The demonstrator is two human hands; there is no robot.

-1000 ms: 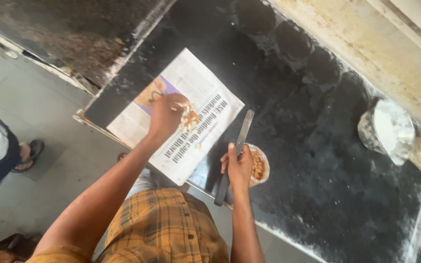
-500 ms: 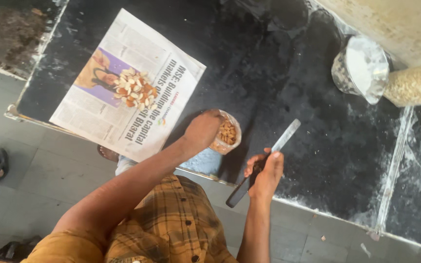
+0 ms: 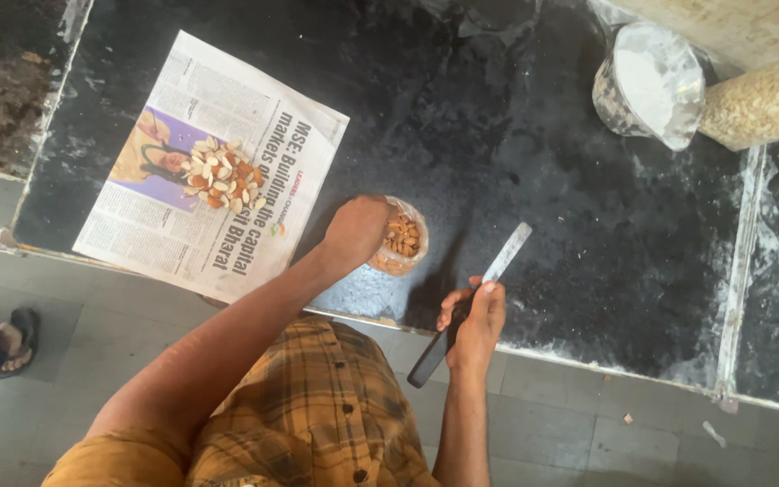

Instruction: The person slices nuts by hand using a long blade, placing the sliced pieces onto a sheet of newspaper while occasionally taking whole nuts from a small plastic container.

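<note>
Moved: our left hand (image 3: 356,230) now sits fully on the bag (image 3: 398,242); knife (image 3: 471,302) barely shifted.
Hands: left grips bag; right hand (image 3: 472,316) grips knife.
Bag: counter (image 3: 543,162) edge, 6 o'clock.
Nuts (image 3: 218,171): on paper (image 3: 214,167), 10 o'clock.
Risk: a bump could tip the bag off.

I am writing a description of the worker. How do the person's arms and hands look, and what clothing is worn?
Both arms are bare to the shoulder; the left hand and right hand wear no gloves, rings or watch. The shirt is orange-brown plaid with dark buttons.
</note>
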